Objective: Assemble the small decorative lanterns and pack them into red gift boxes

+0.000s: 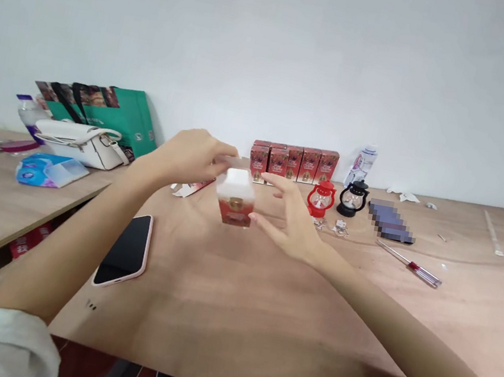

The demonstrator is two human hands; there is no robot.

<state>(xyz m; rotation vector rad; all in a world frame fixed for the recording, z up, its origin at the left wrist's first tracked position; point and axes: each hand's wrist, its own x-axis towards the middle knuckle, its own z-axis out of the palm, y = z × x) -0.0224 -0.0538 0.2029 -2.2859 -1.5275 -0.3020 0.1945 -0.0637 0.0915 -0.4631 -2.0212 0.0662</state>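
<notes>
A small red and white carton box (pixel 235 208) is upright in front of me, its white top facing me; motion blurs it. I cannot tell whether its base touches the table. My left hand (pixel 194 153) reaches over from the left, fingers closed at the back top edge of the box, partly hidden behind it. On the other side, my right hand (pixel 292 221) has its thumb and fingers spread, the thumb tip at the box's lower right side. Behind stand several matching red boxes (pixel 308 166). A red mini lantern (pixel 321 199) and a black mini lantern (pixel 352 200) stand to the right.
A phone (pixel 126 251) lies by my left forearm. Right of the lanterns are a pixelated dark item (pixel 391 221) and a screwdriver (pixel 409 264). At left sit a white handbag (pixel 79 144), a green bag (pixel 132 122) and a blue tissue pack (pixel 47 171). A wall (pixel 276 50) closes the back.
</notes>
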